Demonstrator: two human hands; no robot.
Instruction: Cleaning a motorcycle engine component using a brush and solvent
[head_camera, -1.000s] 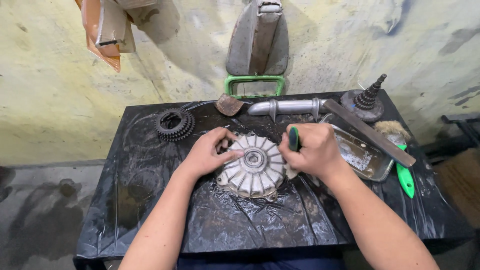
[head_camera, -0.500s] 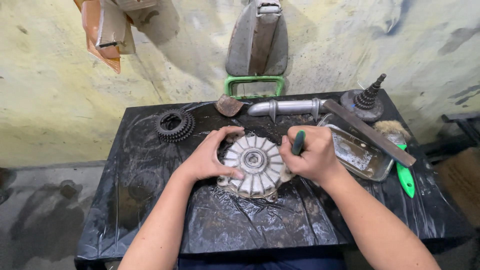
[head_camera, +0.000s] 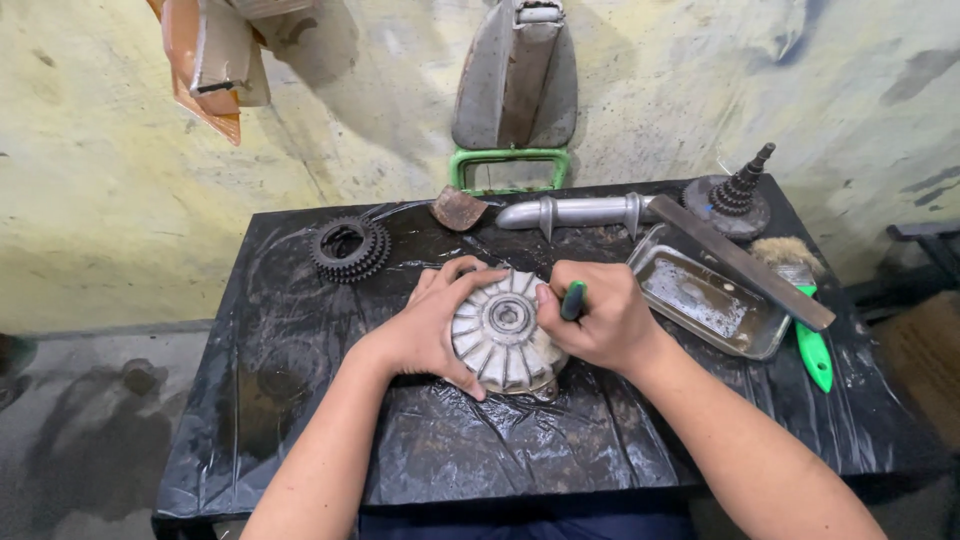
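A round finned metal part (head_camera: 503, 335), pale grey with a hub in the middle, lies at the centre of the black plastic-covered table (head_camera: 300, 400). My left hand (head_camera: 430, 325) cups its left side, fingers curled over the rim. My right hand (head_camera: 598, 318) sits against its right side, closed around a tool with a dark green handle (head_camera: 573, 299); the tool's tip is hidden behind the hand and the part.
A stack of dark gears (head_camera: 350, 248) sits at back left. A rusty scrap (head_camera: 459, 209), a grey metal tube (head_camera: 580, 211) and a stepped gear shaft (head_camera: 738, 195) line the back. At right: a metal tray (head_camera: 705, 303), a flat bar (head_camera: 742, 262), a green-handled brush (head_camera: 806, 310).
Both hands and the finned part have shifted slightly; my left hand has closed further round the part's rim, and my right hand with the tool has come closer against its right edge.
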